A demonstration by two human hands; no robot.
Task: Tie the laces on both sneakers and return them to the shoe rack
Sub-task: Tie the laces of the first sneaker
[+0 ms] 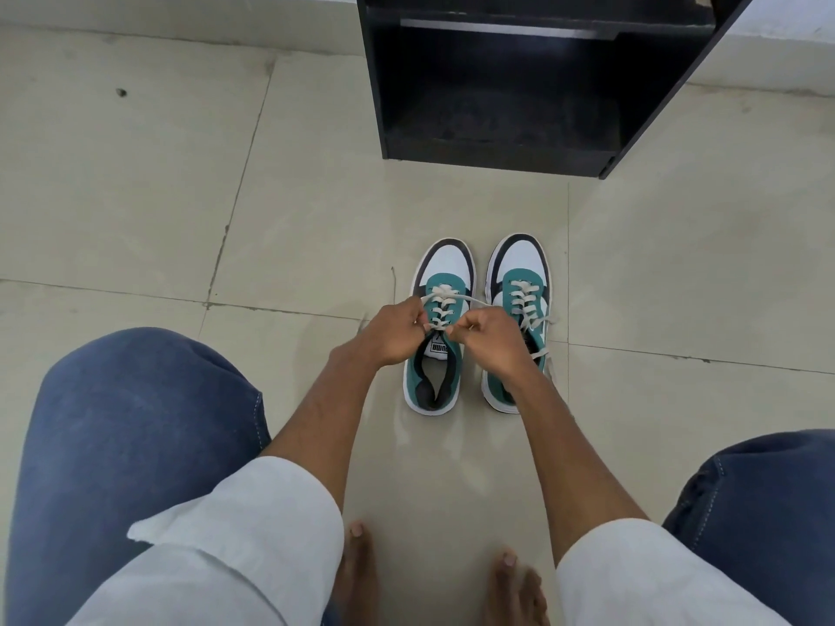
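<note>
Two teal, white and black sneakers stand side by side on the floor, toes pointing away from me. Over the tongue of the left sneaker (445, 264), my left hand (393, 332) pinches one end of its cream lace (445, 296). My right hand (492, 338) pinches the other end, and the lace stretches taut between the hands across the shoe. The right sneaker (519, 259) is partly hidden by my right forearm; its lace ends (540, 352) hang loose over its side.
A black open shoe rack (497, 155) stands on the floor just beyond the sneakers, its lower shelf dark. Beige floor tiles (135, 196) spread all around. My knees in blue jeans and my bare feet (357, 576) fill the bottom of the view.
</note>
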